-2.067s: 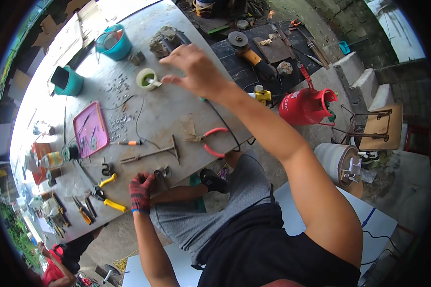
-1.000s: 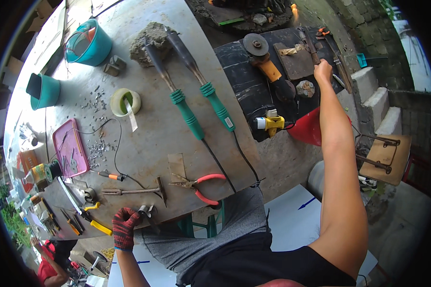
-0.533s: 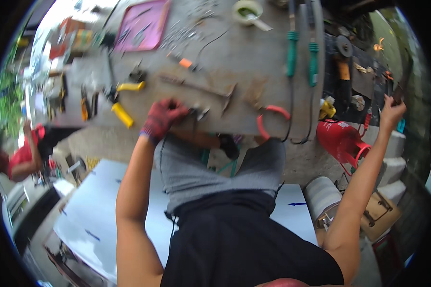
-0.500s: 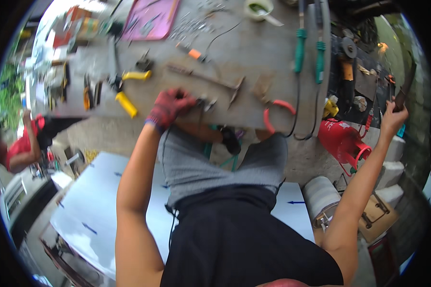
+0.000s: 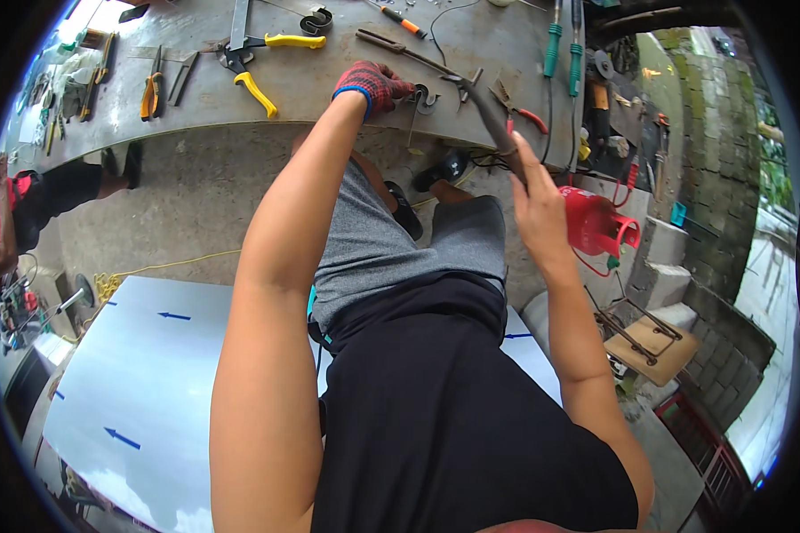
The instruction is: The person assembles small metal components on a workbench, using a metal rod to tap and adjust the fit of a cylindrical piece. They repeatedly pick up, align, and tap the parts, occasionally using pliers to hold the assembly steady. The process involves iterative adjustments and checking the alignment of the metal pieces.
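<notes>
My left hand (image 5: 373,87), in a red and black glove, is closed at the table's near edge. Its fingertips pinch a small curled metal strip (image 5: 428,99). My bare right hand (image 5: 538,200) is wrapped round the lower end of a dark long-handled tool (image 5: 491,115), slanting up and leftward toward the strip. The tool's tip overlaps a rusty T-shaped hammer (image 5: 400,50) lying on the table, so its head is hard to make out. Red-handled pliers (image 5: 517,108) lie just right of the hammer.
On the metal table (image 5: 329,89) are yellow-handled snips (image 5: 258,67), orange-handled pliers (image 5: 153,89) and green-handled torches (image 5: 553,51). A red gas cylinder (image 5: 591,218) stands beside my right forearm. Behind me lies a pale sheet (image 5: 151,364). Another person (image 5: 44,204) is at far left.
My right hand has swung the dark tool in from the far right to beside my left hand. My left hand still pinches the strip. The view has shifted, so the table appears higher.
</notes>
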A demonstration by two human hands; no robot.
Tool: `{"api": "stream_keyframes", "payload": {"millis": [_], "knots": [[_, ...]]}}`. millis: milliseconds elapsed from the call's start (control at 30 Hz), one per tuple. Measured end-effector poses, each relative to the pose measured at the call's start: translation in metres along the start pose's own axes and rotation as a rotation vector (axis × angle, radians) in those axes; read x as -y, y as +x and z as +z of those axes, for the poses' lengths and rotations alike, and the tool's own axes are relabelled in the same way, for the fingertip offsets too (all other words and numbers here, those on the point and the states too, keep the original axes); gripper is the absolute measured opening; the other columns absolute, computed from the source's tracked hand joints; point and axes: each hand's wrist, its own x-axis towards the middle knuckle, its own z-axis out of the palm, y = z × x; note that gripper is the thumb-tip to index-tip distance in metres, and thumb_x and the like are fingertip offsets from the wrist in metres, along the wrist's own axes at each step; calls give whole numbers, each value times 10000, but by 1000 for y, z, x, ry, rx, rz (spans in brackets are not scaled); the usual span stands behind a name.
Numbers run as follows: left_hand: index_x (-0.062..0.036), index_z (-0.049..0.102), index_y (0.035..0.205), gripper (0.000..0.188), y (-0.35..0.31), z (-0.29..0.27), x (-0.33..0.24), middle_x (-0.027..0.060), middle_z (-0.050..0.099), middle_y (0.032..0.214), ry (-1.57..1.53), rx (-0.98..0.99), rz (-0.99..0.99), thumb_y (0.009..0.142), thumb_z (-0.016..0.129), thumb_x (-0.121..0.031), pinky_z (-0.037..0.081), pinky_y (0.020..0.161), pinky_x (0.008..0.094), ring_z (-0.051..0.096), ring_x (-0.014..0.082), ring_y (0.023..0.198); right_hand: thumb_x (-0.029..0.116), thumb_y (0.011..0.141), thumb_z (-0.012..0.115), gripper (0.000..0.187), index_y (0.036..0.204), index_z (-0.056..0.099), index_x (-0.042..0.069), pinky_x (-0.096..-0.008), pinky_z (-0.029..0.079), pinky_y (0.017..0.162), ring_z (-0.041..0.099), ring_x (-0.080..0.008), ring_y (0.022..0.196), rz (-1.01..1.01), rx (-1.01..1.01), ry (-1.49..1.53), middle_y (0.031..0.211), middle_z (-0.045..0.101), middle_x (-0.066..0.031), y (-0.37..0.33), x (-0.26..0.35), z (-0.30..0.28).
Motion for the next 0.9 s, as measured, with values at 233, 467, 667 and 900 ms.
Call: {"api": "stream_keyframes", "payload": {"millis": [233,467,667,900], "knots": [[-75,756,1089,488,16,-1,-1,54,756,862,150,54,88,797,886,-445,542,600,303,683,123,641,41,959,622,687,1581,401,235,-540,519,758,670,-451,882,-70,34,-136,1001,635,-220,-1,2,24],[-98,766,1108,499,8,-2,-7,55,767,883,163,40,-4,783,889,-455,556,620,310,706,132,661,63,965,630,694,1590,386,240,-543,530,763,666,-445,844,-89,77,-259,934,613,-216,8,1,27],[-146,816,930,455,6,-1,-6,9,793,879,246,35,5,825,768,-587,562,870,390,737,176,873,71,967,632,686,1587,392,238,-534,536,763,669,-436,835,-92,98,-294,928,616,-214,16,0,27],[-113,774,1094,484,13,2,-3,75,772,878,113,21,-13,777,886,-461,569,693,328,719,160,682,60,966,628,687,1587,396,240,-530,536,749,666,-428,811,-104,100,-324,912,600,-203,18,-2,33]]}}
